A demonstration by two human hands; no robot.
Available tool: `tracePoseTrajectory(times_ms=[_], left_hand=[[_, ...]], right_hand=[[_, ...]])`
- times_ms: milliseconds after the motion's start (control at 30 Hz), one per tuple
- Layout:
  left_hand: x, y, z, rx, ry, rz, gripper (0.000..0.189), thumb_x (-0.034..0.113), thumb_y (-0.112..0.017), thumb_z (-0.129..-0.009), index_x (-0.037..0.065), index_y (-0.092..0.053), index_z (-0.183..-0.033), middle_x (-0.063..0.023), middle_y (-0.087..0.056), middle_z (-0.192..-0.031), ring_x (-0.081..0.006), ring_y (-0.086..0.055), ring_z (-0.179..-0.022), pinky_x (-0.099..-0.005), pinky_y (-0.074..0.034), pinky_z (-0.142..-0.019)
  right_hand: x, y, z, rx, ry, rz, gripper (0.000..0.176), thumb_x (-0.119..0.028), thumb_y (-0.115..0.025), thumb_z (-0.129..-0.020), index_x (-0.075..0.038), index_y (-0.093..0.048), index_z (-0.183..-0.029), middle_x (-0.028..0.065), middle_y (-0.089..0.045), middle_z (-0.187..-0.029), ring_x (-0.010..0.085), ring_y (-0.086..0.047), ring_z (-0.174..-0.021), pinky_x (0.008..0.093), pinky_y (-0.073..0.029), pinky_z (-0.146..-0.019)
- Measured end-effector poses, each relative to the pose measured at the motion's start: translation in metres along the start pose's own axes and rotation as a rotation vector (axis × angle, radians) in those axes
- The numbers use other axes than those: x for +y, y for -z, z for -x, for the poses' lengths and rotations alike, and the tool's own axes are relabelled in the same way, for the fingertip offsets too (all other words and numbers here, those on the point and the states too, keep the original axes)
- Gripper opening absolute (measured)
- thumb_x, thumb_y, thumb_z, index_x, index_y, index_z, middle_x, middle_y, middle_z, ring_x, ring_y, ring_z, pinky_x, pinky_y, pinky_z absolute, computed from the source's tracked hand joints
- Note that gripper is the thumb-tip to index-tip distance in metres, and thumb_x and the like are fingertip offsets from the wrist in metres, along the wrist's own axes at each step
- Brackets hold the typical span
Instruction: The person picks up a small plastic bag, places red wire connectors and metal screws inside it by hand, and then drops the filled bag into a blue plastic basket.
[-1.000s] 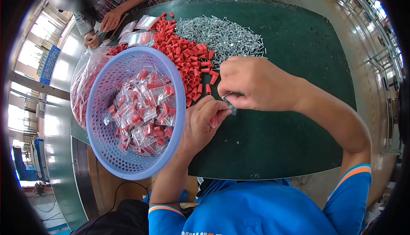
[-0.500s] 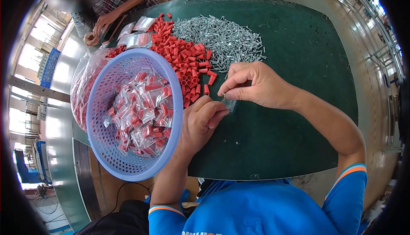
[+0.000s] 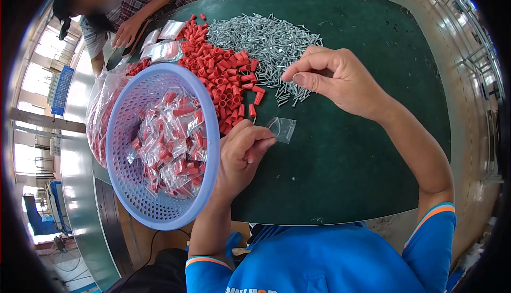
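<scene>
A small clear plastic bag [image 3: 283, 130] is pinched between the thumb and fingers of my left hand [image 3: 242, 152], just right of the basket. Something red shows faintly within that hand's curled fingers. My right hand [image 3: 340, 80] hovers at the lower right edge of the pile of silver screws [image 3: 261, 40], thumb and index finger pressed together; what they hold, if anything, is too small to tell. Red plastic caps [image 3: 229, 88] lie heaped left of the screws. The blue perforated basket [image 3: 210, 186] holds many small clear bags with red caps in them [image 3: 173, 138].
A large clear bag of red caps [image 3: 101, 117] lies behind the basket on the green table [image 3: 362, 170]. Flat packs of clear bags [image 3: 162, 51] lie at the back left. Beyond them, a co-worker's hand [image 3: 128, 31] rests near the table edge.
My right hand has moved up and away from the bag, to the screw pile. More of the clear bag shows in my left hand. The co-worker's head and hands have shifted.
</scene>
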State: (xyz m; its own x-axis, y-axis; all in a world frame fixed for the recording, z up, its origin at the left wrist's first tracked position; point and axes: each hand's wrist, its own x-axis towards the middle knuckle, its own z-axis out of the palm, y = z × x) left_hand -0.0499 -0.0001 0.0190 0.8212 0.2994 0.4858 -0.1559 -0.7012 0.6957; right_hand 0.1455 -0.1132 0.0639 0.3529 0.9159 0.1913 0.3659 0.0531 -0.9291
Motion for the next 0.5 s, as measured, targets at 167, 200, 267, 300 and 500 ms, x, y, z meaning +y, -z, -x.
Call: tracePoseTrajectory(times_ms=[167, 200, 267, 300, 500], left_hand=[[0.004, 0.001, 0.000, -0.094, 0.046, 0.057, 0.015, 0.001, -0.070, -0.072, 0.005, -0.060, -0.083, -0.0044, -0.046, -0.064, -0.0156, -0.044, -0.050, -0.0286, -0.034, -0.046], [0.006, 0.002, 0.000, -0.193, 0.095, 0.070, 0.015, 0.001, -0.070, -0.072, 0.005, -0.060, -0.083, -0.0047, -0.045, -0.064, -0.0155, -0.045, -0.050, -0.0286, -0.035, -0.046], [0.005, -0.006, 0.002, -0.207, 0.084, 0.119, 0.016, 0.001, -0.069, -0.072, 0.007, -0.060, -0.083, -0.0054, -0.043, -0.063, -0.0168, -0.047, -0.050, -0.0298, -0.036, -0.046], [0.004, -0.008, 0.002, -0.229, 0.057, 0.143, 0.016, 0.001, -0.069, -0.071, 0.007, -0.059, -0.083, -0.0054, -0.042, -0.063, -0.0177, -0.046, -0.050, -0.0306, -0.037, -0.046], [0.001, -0.007, 0.004, -0.217, 0.035, 0.185, 0.017, 0.001, -0.069, -0.070, 0.006, -0.058, -0.082, -0.0051, -0.043, -0.064, -0.0197, -0.046, -0.049, -0.0323, -0.038, -0.046]], right_hand=[[0.020, -0.006, -0.007, -0.074, 0.056, 0.087, 0.012, -0.012, -0.062, -0.084, -0.004, -0.068, -0.091, 0.0011, -0.057, -0.076, 0.0095, -0.052, -0.069, 0.0245, -0.041, -0.063], [0.022, -0.008, -0.010, -0.081, 0.068, 0.085, 0.012, -0.012, -0.062, -0.084, -0.004, -0.068, -0.091, 0.0011, -0.057, -0.076, 0.0095, -0.052, -0.069, 0.0245, -0.041, -0.063], [0.025, -0.015, -0.017, -0.122, 0.215, 0.276, 0.010, -0.008, -0.063, -0.080, -0.005, -0.068, -0.088, 0.0035, -0.058, -0.077, 0.0164, -0.054, -0.073, 0.0284, -0.042, -0.068], [0.027, -0.019, -0.022, -0.130, 0.257, 0.351, 0.011, -0.006, -0.064, -0.077, -0.005, -0.067, -0.087, 0.0053, -0.059, -0.079, 0.0225, -0.053, -0.079, 0.0311, -0.043, -0.072], [0.030, -0.040, -0.043, -0.228, 0.473, 0.567, 0.014, -0.005, -0.065, -0.071, -0.006, -0.067, -0.085, 0.0045, -0.059, -0.087, 0.0225, -0.053, -0.085, 0.0331, -0.046, -0.075]])
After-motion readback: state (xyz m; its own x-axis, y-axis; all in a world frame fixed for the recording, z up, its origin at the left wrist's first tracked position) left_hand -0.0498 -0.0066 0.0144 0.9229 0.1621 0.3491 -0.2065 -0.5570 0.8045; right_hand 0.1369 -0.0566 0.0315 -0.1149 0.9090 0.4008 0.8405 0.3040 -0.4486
